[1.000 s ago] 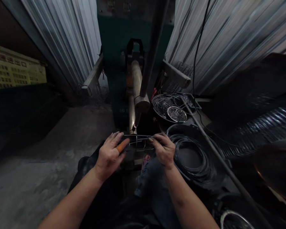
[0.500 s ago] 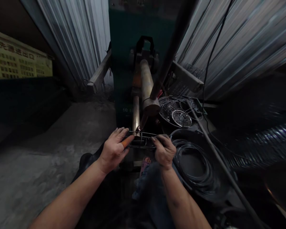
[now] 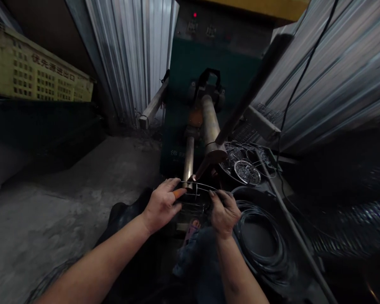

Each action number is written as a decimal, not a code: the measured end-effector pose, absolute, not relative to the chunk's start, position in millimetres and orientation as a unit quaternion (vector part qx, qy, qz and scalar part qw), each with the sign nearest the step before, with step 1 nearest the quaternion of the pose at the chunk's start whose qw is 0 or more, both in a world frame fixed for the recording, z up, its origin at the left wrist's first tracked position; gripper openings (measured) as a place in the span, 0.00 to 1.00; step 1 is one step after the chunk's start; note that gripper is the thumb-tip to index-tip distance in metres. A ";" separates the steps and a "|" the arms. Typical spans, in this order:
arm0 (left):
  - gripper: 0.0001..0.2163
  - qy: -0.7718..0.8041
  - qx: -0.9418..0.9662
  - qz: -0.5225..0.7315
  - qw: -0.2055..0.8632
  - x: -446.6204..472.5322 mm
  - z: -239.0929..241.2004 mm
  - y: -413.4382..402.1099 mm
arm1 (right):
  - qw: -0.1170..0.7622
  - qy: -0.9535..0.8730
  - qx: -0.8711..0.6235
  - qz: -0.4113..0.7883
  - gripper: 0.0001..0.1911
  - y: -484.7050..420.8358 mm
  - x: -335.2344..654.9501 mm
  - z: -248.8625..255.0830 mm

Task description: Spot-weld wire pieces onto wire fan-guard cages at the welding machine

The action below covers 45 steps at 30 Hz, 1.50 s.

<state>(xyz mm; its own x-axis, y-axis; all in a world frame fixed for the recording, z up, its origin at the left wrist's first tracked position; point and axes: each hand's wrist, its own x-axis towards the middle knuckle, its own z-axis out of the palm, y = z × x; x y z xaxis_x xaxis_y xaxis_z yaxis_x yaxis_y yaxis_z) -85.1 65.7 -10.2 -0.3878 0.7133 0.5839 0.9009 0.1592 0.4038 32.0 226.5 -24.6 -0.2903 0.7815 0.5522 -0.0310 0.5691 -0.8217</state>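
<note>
A thin metal wire frame (image 3: 205, 186) spans the space between my hands, at the tip of the lower copper-coloured bar (image 3: 189, 162) of a green machine (image 3: 183, 71). My left hand (image 3: 161, 206) grips its left end between thumb and fingers; an orange wrap covers one finger. At the right end, my right hand (image 3: 224, 213) pinches the wire with thumb and curled fingers. A pointed copper electrode (image 3: 199, 172) slants down to the wire from the thick upper cylinder (image 3: 211, 122). The frame's lower part is dim and hard to make out.
To the right, a coil of wire (image 3: 262, 249) lies in a dark round tub. Behind it stands a basin of wire pieces with a round wire part (image 3: 247, 172). A long bar (image 3: 291, 219) runs along the right. A yellow crate (image 3: 50, 69) is at the left.
The view has swung up and left, so everything sits lower and further right. Both hands still hold the wire frame at the electrode; its near side looks lower and fainter.
</note>
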 end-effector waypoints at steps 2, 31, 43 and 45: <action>0.16 -0.758 -0.530 -0.361 0.115 -82.6 -7.8 65.8 | 0.531 -0.706 -0.269 0.384 0.10 227.2 32.7 -26.1; 0.11 -0.731 -0.556 -0.358 0.168 -101.7 -7.3 71.8 | 0.518 -0.709 -0.209 0.430 0.07 236.1 21.6 -17.7; 0.10 -0.727 -0.556 -0.361 0.182 -117.2 -10.5 78.5 | 0.530 -0.695 -0.187 0.449 0.06 244.3 6.5 -24.2; 0.10 -0.725 -0.556 -0.365 0.180 -117.8 -9.5 78.7 | 0.529 -0.694 -0.183 0.452 0.05 245.7 5.7 -26.1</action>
